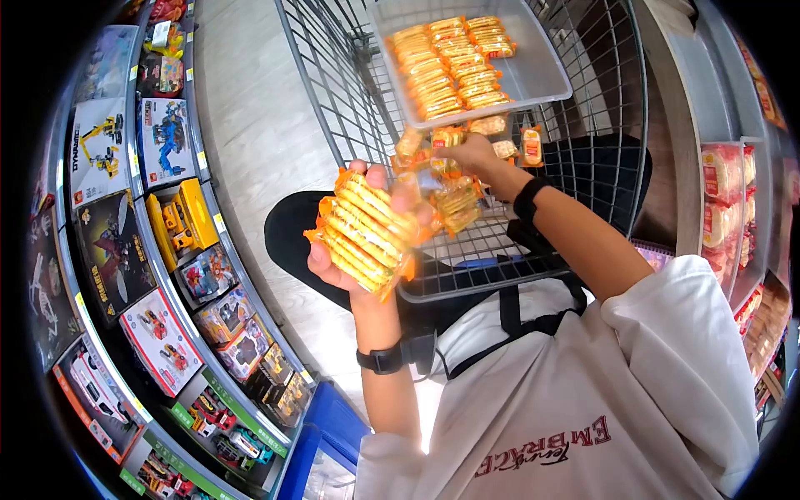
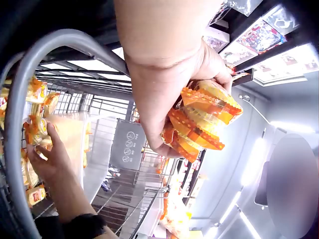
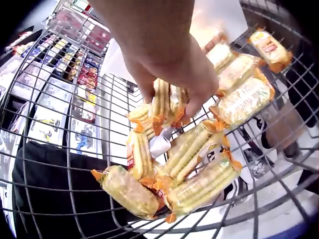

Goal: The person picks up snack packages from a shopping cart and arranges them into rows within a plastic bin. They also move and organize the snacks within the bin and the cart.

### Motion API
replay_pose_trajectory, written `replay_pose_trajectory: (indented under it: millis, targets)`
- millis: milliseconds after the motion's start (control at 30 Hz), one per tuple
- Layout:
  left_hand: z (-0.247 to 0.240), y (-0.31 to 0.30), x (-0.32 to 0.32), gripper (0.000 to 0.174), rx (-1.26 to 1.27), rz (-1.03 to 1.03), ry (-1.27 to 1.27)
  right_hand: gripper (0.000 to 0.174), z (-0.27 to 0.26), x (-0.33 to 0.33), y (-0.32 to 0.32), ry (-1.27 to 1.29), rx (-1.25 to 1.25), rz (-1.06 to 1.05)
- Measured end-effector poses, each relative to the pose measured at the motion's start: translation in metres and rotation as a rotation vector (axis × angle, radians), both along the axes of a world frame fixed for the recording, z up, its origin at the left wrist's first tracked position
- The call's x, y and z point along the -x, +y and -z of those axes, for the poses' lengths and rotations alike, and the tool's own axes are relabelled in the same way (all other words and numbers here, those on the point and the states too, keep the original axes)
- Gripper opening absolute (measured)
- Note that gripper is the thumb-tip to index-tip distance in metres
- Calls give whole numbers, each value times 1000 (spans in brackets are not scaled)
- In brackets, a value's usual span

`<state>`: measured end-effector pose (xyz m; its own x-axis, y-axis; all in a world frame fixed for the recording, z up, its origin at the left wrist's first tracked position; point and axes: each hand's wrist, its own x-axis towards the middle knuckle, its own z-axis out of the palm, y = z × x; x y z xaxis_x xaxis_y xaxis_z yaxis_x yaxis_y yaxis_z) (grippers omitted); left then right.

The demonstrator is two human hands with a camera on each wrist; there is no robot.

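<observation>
Several orange-and-yellow snack packets (image 1: 360, 231) stand in a row in my left hand (image 1: 335, 273), left of the cart; its fingers curl round them, and the left wrist view shows the hand (image 2: 172, 89) gripping the packets (image 2: 199, 119) from behind. Inside the cart, my right hand (image 1: 473, 155) is down among loose packets (image 1: 457, 205). In the right wrist view its fingers and thumb (image 3: 193, 102) close round a pair of upright packets (image 3: 162, 102), above others lying on the wire (image 3: 204, 184). A translucent tray (image 1: 533, 83) holds rows of similar packets (image 1: 425, 71).
The wire cart (image 1: 310, 71) surrounds the loose packets, with the tray at its far end. Shelves of boxed toys (image 1: 100, 150) line the left side. On the right, a shelf holds red-and-white packets (image 1: 722, 196). A blue crate (image 1: 333, 417) stands at the lower left.
</observation>
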<state>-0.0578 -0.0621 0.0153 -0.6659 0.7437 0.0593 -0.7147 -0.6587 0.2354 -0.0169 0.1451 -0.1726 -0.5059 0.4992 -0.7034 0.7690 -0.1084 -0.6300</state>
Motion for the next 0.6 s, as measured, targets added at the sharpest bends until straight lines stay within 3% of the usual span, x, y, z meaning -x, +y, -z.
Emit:
replay_pose_trajectory:
  millis: [67,167,200,333,433,600]
  targets:
    - [-3,0,-1,79,18,-6,11,73,-3,9,3,-132,-92,-117]
    - [-2,-1,-1,79,27,-14,15,74,-20,3,13,-46,-34,-77]
    - [0,-1,0,79,22,-17,23,76,13,1,16,54,40,-75]
    - [0,0,1,78,17,-22,18,77,12,10,6,59,160,-41]
    - [0,1,0,77,38,-23,41,81,-8,13,0,10,63,31]
    - [0,2,-2,78,43,-2,32,80,-7,11,6,161,248,10]
